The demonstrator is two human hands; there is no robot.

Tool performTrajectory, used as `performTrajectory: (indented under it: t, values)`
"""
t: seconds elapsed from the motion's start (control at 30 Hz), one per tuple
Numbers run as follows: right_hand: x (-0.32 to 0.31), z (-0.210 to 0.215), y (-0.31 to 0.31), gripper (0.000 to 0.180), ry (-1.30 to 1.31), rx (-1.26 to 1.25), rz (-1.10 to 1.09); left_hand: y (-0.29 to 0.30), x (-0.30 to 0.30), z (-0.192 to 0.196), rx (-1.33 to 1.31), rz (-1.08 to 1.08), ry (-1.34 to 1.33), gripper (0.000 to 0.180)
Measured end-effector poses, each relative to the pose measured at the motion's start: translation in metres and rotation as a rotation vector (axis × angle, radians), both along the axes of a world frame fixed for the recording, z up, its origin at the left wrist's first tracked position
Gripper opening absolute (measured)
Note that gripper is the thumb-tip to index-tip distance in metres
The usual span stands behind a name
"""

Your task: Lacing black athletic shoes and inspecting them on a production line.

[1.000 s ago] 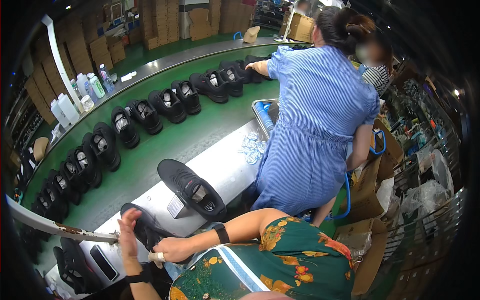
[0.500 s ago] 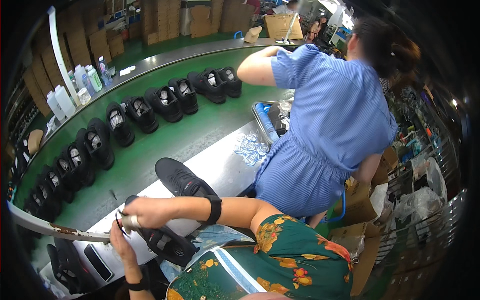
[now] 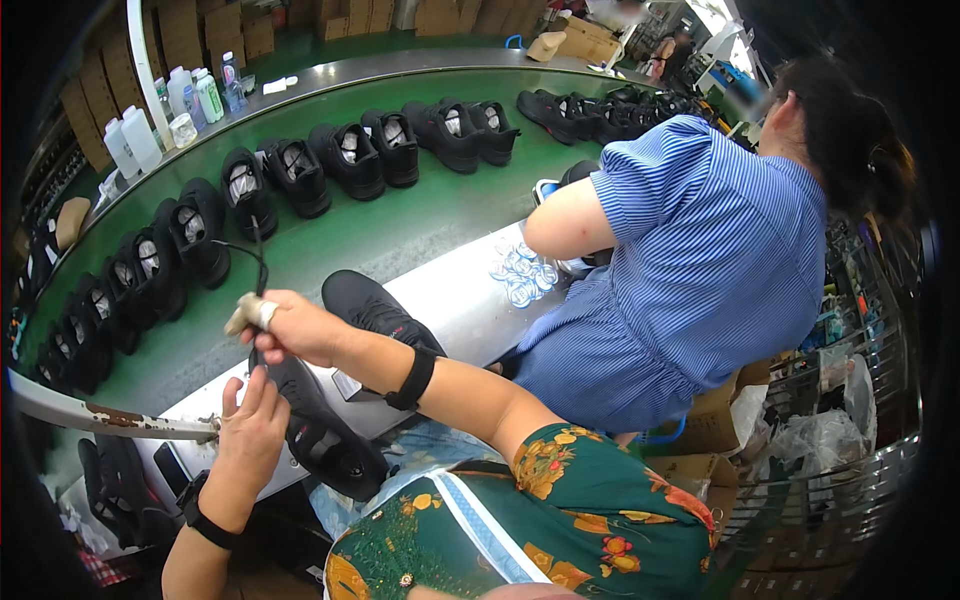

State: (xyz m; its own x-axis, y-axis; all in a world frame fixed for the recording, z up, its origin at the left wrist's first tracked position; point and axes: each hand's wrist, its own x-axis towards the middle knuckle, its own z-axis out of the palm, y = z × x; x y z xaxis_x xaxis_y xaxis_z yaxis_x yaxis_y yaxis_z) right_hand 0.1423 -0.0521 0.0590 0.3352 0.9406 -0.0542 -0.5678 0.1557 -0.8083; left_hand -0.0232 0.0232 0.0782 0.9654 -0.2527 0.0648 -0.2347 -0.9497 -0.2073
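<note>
My right hand is closed around a black shoelace, whose loose ends swing up above it. Whitish wrapping covers some of its fingers. Just below, my left hand has bent fingers, with the fingertips at the lower stretch of that lace. A black shoe lies under and beside both hands, its opening toward me. Behind my right forearm another black shoe rests on the metal work surface. Whether the lace is threaded in the near shoe is hidden by my hands.
Black shoes stand in a curved row on the green belt. A white metal bar reaches in beside my left hand; a phone lies near it. A co-worker in blue stands right, near round blue-and-white pieces.
My right hand has moved up and right, drawing the lace upward. My left hand has risen slightly. The co-worker has shifted right, and the view has turned a little.
</note>
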Motion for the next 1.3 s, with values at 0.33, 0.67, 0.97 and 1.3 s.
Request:
performTrajectory:
  t: [0.33, 0.67, 0.97, 1.3]
  values:
    - [-0.056, -0.068, -0.062, 0.027, -0.718, -0.346, -0.163, 0.009, -0.035, -0.040, -1.879, 0.664, 0.533, 0.014]
    - [-0.071, -0.025, -0.088, 0.010, -0.856, 0.101, -0.040, -0.012, -0.060, -0.087, -2.317, 0.476, 0.122, 0.020]
    - [-0.053, -0.036, -0.039, 0.027, -0.436, -0.169, 0.138, -0.021, -0.047, -0.047, -0.923, 0.262, -0.111, 0.021]
    - [-0.070, -0.047, -0.041, 0.038, -0.731, -0.163, 0.189, 0.022, -0.042, -0.024, -1.741, 0.428, -0.251, 0.021]
